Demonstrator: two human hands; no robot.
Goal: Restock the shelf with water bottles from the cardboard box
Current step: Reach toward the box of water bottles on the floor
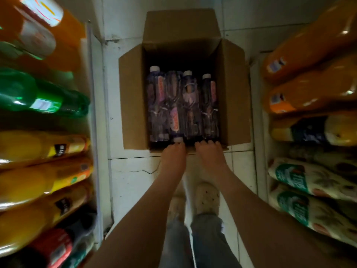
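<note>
An open cardboard box (133, 105) sits on the white tiled floor (131, 180) in the upper middle of the frame, with its flaps folded outward. Inside lie water bottles (185, 107), side by side and touching. Three have their white caps pointing toward the top of the frame. One has its cap (178, 139) at the near wall of the box.

The left hand (173, 154) and the right hand (210, 152) reach in from the bottom of the frame, close together at the box's near rim. Their fingers bend down over the rim and out of sight. The left fingertips are just beside the near cap. Whether either hand has taken hold of a bottle or of the cardboard cannot be told.

Shelves run down both edges of the frame. The left one holds a green bottle (38, 95) with yellow bottles (38, 146) below it. The right one holds orange bottles (313, 45) at the top and green-labelled packs (309, 182) lower down. Pale clogs (207, 200) and jeans show at the bottom centre.
</note>
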